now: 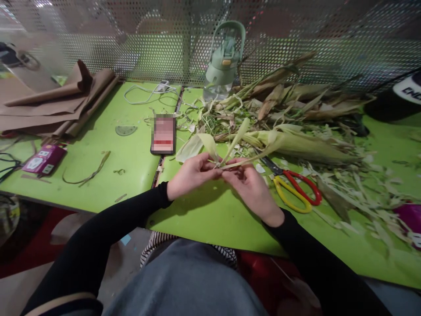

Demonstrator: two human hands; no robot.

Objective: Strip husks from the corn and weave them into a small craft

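My left hand (pixel 190 175) and my right hand (pixel 251 186) meet above the green table (pixel 131 175), both pinching pale green corn husk strips (pixel 210 147). The strips fan up and away from my fingertips, one broad leaf to the left, thinner ones to the right. Both hands are closed on the husk. A pile of corn husks (pixel 289 114) and an ear still in its husk (pixel 302 147) lie just beyond my right hand. Scissors with one red and one yellow handle (pixel 292 188) rest on the table right of that hand.
A phone (pixel 163 134) lies ahead of my left hand. A green water bottle (pixel 223 57) stands at the back by the perforated screen. Folded brown paper (pixel 59 103) and a purple box (pixel 44 160) sit left. Husk scraps (pixel 355 193) litter the right side.
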